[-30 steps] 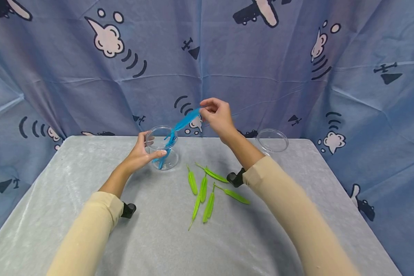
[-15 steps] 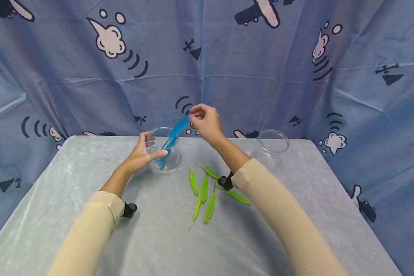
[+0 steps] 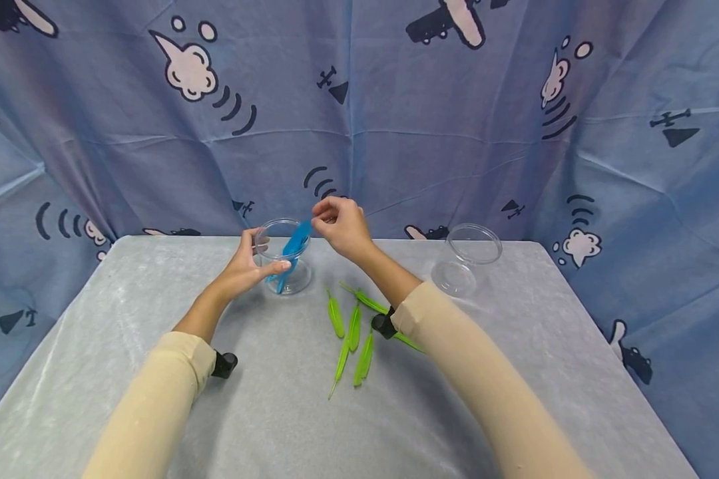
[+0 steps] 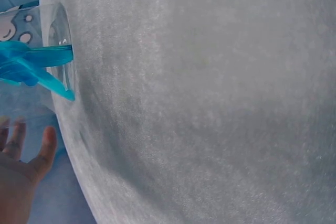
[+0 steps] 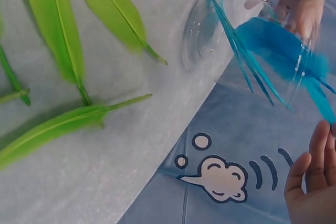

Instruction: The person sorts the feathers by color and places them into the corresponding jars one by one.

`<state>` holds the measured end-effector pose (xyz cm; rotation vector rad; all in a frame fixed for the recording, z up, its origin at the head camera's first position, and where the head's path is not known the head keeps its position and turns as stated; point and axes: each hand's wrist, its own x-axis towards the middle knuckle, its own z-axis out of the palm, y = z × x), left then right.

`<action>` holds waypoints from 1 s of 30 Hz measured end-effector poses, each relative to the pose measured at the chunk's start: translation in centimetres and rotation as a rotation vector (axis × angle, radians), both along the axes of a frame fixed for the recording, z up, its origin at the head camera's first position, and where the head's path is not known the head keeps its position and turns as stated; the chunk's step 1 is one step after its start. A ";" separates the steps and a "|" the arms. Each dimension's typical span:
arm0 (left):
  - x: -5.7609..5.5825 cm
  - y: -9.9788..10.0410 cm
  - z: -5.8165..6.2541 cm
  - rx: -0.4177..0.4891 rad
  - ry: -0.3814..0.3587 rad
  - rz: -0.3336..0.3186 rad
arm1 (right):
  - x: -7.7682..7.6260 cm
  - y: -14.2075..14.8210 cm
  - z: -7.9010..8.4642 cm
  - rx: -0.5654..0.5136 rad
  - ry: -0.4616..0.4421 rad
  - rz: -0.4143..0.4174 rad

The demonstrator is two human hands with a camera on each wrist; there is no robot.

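In the head view my left hand grips a clear plastic jar at the table's back left, thumb in front and fingers behind. My right hand pinches the end of a blue feather just right of the jar's rim. Most of that feather now slants down inside the jar. Other blue feathers stand in it, their ends near the bottom in the left wrist view. Thumb and fingers of the right hand show at the lower right of the right wrist view, at the feather's end.
Several green feathers lie loosely on the grey-white table, partly under the right forearm. A second clear jar stands at the back right. Behind the table edge hangs a blue patterned curtain.
My right hand has moved left and down, lowering the blue feather through the jar's mouth. My left hand and the jar have stayed in place.
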<state>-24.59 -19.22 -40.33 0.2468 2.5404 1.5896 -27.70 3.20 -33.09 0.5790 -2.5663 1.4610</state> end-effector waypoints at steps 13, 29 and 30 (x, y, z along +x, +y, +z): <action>-0.1 -0.1 -0.2 0.000 0.007 -0.005 | 0.5 -1.4 -1.2 0.093 -0.019 0.124; -0.1 0.0 -0.2 -0.003 0.001 0.010 | 0.4 0.6 -1.3 0.077 -0.064 0.177; -0.1 0.0 -0.3 -0.006 0.003 0.011 | 0.5 1.0 -1.2 0.083 -0.053 0.178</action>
